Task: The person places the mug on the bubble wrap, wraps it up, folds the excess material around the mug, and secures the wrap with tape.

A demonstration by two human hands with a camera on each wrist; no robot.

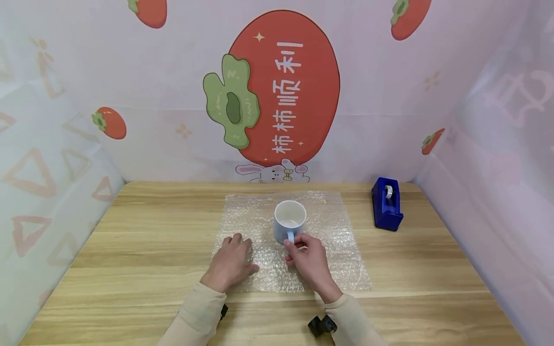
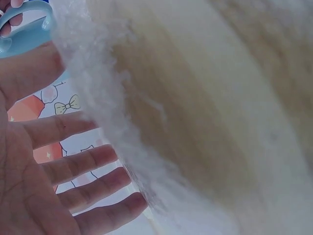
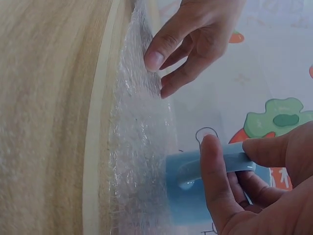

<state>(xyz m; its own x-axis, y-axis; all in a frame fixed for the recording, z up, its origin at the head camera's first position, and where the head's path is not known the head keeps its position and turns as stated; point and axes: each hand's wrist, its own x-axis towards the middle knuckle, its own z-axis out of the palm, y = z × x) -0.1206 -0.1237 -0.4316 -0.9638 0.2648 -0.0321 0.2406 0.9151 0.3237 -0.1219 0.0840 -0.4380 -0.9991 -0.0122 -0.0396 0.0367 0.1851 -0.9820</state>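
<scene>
A light blue mug with a white inside stands upright on a sheet of bubble wrap. My right hand pinches the mug's handle between thumb and fingers, on the side facing me. To the left, my left hand rests palm down with its fingertips on the bubble wrap. In the left wrist view the fingers of that left hand are spread and fairly straight, touching the sheet and holding nothing.
A blue tape dispenser with a roll of tape stands at the back right of the wooden table. Printed cloth walls with persimmon pictures enclose the table at the back and both sides.
</scene>
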